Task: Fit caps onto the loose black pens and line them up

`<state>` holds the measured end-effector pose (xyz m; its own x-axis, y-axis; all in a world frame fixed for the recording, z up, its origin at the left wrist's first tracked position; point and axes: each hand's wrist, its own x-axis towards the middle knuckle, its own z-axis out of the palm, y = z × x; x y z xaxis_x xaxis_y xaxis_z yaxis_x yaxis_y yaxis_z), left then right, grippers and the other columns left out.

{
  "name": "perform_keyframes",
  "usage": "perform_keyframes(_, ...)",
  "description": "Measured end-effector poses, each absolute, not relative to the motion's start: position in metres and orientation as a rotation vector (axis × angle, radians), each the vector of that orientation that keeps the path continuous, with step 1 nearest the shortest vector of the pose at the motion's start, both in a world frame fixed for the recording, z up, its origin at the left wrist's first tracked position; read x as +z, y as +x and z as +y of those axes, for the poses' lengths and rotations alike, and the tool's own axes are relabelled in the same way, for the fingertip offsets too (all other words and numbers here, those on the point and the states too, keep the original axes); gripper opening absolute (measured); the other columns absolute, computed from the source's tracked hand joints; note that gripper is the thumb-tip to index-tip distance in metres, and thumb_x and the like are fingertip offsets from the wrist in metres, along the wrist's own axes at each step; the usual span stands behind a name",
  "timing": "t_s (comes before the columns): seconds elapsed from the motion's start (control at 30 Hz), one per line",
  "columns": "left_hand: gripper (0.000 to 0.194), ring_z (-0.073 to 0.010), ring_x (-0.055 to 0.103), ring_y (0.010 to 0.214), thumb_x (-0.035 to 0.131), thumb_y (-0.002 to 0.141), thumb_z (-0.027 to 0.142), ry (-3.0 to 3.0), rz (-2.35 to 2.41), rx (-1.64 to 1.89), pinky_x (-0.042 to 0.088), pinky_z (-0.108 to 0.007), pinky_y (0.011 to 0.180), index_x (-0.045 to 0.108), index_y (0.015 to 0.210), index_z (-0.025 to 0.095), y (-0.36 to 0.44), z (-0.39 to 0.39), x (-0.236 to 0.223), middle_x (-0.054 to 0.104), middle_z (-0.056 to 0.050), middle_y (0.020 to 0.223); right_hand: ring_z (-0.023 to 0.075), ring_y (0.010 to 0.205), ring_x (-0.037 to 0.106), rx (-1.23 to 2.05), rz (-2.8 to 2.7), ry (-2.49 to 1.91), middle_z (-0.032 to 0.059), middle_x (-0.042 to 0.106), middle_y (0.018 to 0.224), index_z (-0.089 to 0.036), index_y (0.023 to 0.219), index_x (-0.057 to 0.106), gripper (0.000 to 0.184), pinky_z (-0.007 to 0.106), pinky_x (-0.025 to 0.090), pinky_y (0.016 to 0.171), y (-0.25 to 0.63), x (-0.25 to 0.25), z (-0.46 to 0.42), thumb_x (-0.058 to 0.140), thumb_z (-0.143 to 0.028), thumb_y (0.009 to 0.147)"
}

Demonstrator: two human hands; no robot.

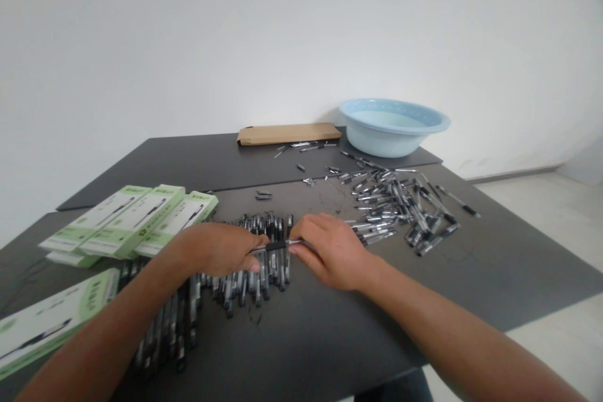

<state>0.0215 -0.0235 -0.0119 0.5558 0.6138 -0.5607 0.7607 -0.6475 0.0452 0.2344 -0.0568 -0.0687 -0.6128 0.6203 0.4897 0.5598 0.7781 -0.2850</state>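
Note:
Between my two hands a pen (277,245) with a black grip is held sideways over the table. My left hand (221,249) pinches its left end, and my right hand (330,251) has thumb and fingers closed on the right end. Beneath them lie capped pens (257,282) in a rough row, partly hidden by the hands. Under my left forearm more dark pens (181,320) are laid side by side. To the right of my right hand spreads a loose heap of clear and black pens (405,201).
Green-and-white pen boxes (136,213) are stacked at the left, with another box (56,317) nearer. A light blue basin (393,138) and a flat cardboard box (289,134) stand at the back of the dark table (330,339). Small black pieces (264,195) lie mid-table.

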Motion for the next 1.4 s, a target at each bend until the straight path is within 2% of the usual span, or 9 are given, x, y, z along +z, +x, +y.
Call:
perform_keyframes(0.27, 0.043, -0.0264, 0.063, 0.095, 0.046, 0.088, 0.035, 2.441, 1.175, -0.823, 0.047, -0.032, 0.077, 0.050, 0.128, 0.021, 0.023, -0.025, -0.008, 0.068, -0.011, 0.108, 0.0169, 0.073, 0.049, 0.153, -2.401, -0.914, 0.0046, 0.058, 0.078, -0.018, 0.086, 0.050, 0.026, 0.028, 0.034, 0.068, 0.231, -0.073, -0.055, 0.033, -0.035, 0.095)
perform_keyframes(0.47, 0.042, -0.0276, 0.063, 0.097, 0.045, 0.089, 0.035, 2.444, 1.173, -0.853, 0.048, -0.034, 0.077, 0.050, 0.127, 0.020, 0.025, -0.026, -0.005, 0.068, -0.012, 0.110, 0.0177, 0.075, 0.050, 0.132, -2.395, -0.883, 0.0052, 0.059, 0.082, -0.018, 0.091, 0.051, 0.026, 0.028, 0.034, 0.069, 0.231, -0.073, -0.057, 0.036, -0.039, 0.094)
perform_keyframes(0.83, 0.045, -0.0289, 0.062, 0.100, 0.045, 0.088, 0.035, 2.445, 1.196, -0.831, 0.048, -0.036, 0.078, 0.048, 0.130, 0.020, 0.025, -0.028, -0.006, 0.065, -0.013, 0.115, 0.0143, 0.068, 0.049, 0.252, -2.362, -0.895, 0.0015, 0.056, 0.071, -0.019, 0.078, 0.049, 0.030, 0.025, 0.033, 0.065, 0.228, -0.077, -0.056, 0.032, -0.036, 0.096)
perform_keyframes(1.0, 0.046, -0.0280, 0.062, 0.099, 0.043, 0.088, 0.037, 2.425, 1.179, -0.796, 0.048, -0.033, 0.078, 0.048, 0.131, 0.019, 0.021, -0.026, -0.002, 0.066, -0.013, 0.114, 0.0152, 0.069, 0.053, 0.294, -2.306, -0.880, 0.0022, 0.059, 0.075, -0.018, 0.091, 0.052, 0.027, 0.024, 0.034, 0.063, 0.235, -0.070, -0.053, 0.040, -0.043, 0.092)
perform_keyframes(1.07, 0.050, -0.0287, 0.060, 0.104, 0.042, 0.089, 0.038, 2.439, 1.189, -0.778, 0.047, -0.035, 0.082, 0.045, 0.135, 0.017, 0.018, -0.025, -0.002, 0.063, -0.014, 0.119, 0.0153, 0.068, 0.054, 0.230, -2.250, -1.021, 0.0026, 0.060, 0.076, -0.018, 0.096, 0.053, 0.026, 0.024, 0.034, 0.062, 0.253, -0.059, -0.043, 0.039, -0.041, 0.092)
perform_keyframes(1.13, 0.054, -0.0302, 0.058, 0.108, 0.043, 0.088, 0.040, 2.443, 1.241, -0.776, 0.046, -0.037, 0.084, 0.041, 0.138, 0.019, 0.016, -0.025, -0.002, 0.060, -0.015, 0.122, 0.0155, 0.066, 0.053, 0.043, -2.132, -1.308, 0.0033, 0.060, 0.074, -0.018, 0.088, 0.054, 0.024, 0.024, 0.033, 0.061, 0.281, -0.047, -0.029, 0.038, -0.035, 0.093)
perform_keyframes(1.2, 0.055, -0.0308, 0.057, 0.109, 0.044, 0.088, 0.039, 2.432, 1.268, -0.791, 0.046, -0.037, 0.084, 0.039, 0.139, 0.020, 0.016, -0.026, -0.001, 0.059, -0.015, 0.124, 0.0168, 0.067, 0.054, -0.061, -2.064, -1.623, 0.0041, 0.062, 0.074, -0.019, 0.088, 0.056, 0.022, 0.025, 0.032, 0.060, 0.312, -0.039, -0.013, 0.039, -0.033, 0.091)
perform_keyframes(1.3, 0.054, -0.0300, 0.056, 0.109, 0.043, 0.088, 0.037, 2.420, 1.252, -0.798, 0.045, -0.036, 0.085, 0.039, 0.139, 0.018, 0.016, -0.026, 0.000, 0.059, -0.015, 0.124, 0.0192, 0.075, 0.057, 0.009, -2.245, -1.951, 0.0067, 0.066, 0.082, -0.019, 0.087, 0.060, 0.018, 0.026, 0.032, 0.063, 0.349, -0.043, 0.006, 0.045, -0.028, 0.087)
perform_keyframes(1.4, 0.054, -0.0296, 0.057, 0.108, 0.042, 0.088, 0.038, 2.425, 1.243, -0.778, 0.045, -0.035, 0.084, 0.039, 0.139, 0.017, 0.014, -0.025, 0.000, 0.061, -0.015, 0.122, 0.0200, 0.082, 0.059, 0.146, -2.413, -2.085, 0.0075, 0.066, 0.092, -0.020, 0.091, 0.062, 0.016, 0.027, 0.035, 0.067, 0.362, -0.060, 0.014, 0.048, -0.025, 0.084)
